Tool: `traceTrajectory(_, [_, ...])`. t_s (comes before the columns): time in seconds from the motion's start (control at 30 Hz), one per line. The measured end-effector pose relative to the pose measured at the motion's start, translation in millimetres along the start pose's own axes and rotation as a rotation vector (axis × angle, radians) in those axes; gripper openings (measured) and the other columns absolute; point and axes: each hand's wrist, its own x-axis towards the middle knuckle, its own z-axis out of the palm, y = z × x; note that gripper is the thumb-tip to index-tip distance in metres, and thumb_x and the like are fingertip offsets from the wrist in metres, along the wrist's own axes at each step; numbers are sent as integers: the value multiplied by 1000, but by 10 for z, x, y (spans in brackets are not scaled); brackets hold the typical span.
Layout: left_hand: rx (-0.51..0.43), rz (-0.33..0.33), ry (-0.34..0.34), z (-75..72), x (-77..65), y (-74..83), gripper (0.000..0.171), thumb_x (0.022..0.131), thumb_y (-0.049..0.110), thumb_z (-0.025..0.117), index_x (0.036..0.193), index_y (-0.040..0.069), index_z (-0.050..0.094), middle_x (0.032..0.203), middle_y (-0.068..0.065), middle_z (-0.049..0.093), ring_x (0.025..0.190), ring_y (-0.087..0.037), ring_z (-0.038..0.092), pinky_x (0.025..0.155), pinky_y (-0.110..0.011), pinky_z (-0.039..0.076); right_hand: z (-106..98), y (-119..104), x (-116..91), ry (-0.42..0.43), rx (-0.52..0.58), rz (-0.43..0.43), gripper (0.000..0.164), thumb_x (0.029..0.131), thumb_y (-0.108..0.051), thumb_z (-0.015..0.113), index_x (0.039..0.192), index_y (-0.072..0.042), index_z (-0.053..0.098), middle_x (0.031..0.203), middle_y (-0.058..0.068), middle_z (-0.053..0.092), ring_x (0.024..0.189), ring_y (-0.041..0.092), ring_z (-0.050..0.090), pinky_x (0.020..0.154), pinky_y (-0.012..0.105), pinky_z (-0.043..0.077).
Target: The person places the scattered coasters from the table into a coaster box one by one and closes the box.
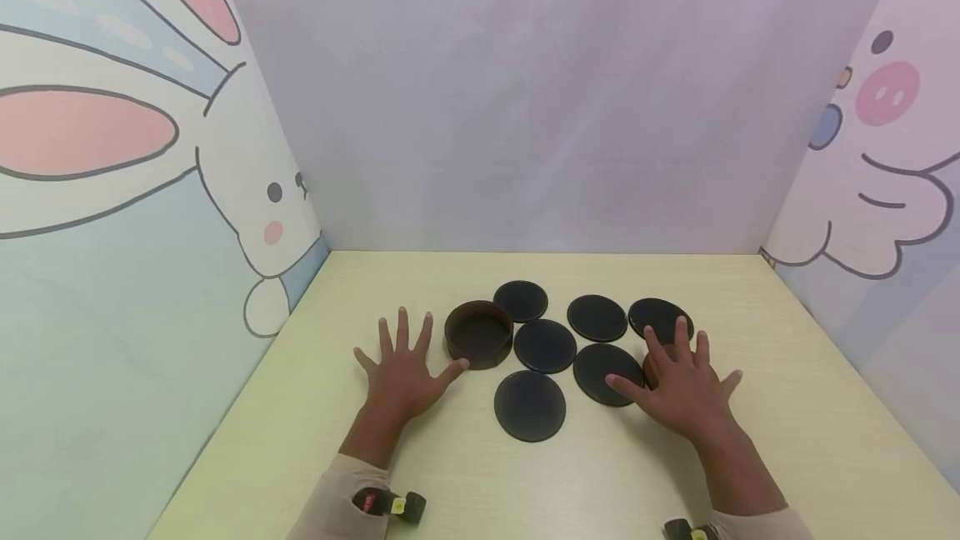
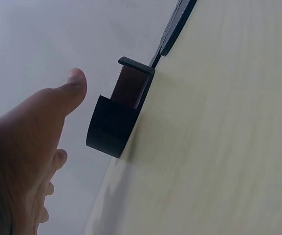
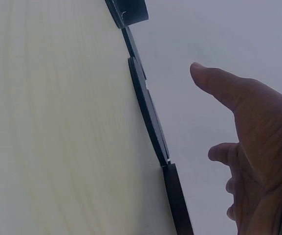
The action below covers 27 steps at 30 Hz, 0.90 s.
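Observation:
Several flat round black coasters (image 1: 545,347) lie on the table. A round dark-brown coaster holder (image 1: 480,338), open at the top, stands at their left; the left wrist view shows a notch in the wall of this holder (image 2: 112,122). My left hand (image 1: 406,379) is spread to the left of the holder, holding nothing, its thumb near the rim. My right hand (image 1: 686,390) hovers with spread fingers above a brown round piece (image 1: 651,369), which it mostly hides. Its thumb reaches over the coaster (image 1: 600,369) beside that piece. The right wrist view shows a gap between hand and objects.
The pale wooden table (image 1: 555,490) is bounded by a plain grey-white back panel (image 1: 525,107). Side panels carry a cartoon rabbit (image 1: 247,182) at left and a cartoon pig (image 1: 885,157) at right. One coaster (image 1: 530,407) lies nearest the front.

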Motion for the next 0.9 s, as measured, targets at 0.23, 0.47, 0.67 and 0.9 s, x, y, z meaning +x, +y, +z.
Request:
traceTrajectory(0.23, [1,1,1,6,-1,1,109,90,93,48,176,29,26,185,-21,7,168,-58,4,115,-100,7,4,8,-1,-3,5,-1,115,90,-88,59,174,-16,28,179,37,0,160,71,8,98,107,12])
traceTrajectory(0.47, [2,9,6,21,16,-18,111,89,93,50,176,28,25,185,-21,8,168,-58,6,116,-99,6,9,12,-1,-3,16,-14,114,91,-86,59,174,-15,28,179,36,-3,160,71,7,99,107,10])
traceTrajectory(0.67, [-51,105,-21,87,52,-41,118,88,88,60,176,20,22,183,-23,14,168,-57,13,122,-95,2,12,-49,-17,21,-6,-39,114,88,-86,64,170,-11,37,177,38,13,157,71,20,100,104,22])
traceTrajectory(0.9, [-288,219,-30,197,136,-110,127,88,69,78,175,4,12,184,-22,13,171,-48,10,135,-78,3,158,-136,-6,93,23,-129,112,85,-76,76,166,-7,44,169,36,32,144,67,42,104,86,38])
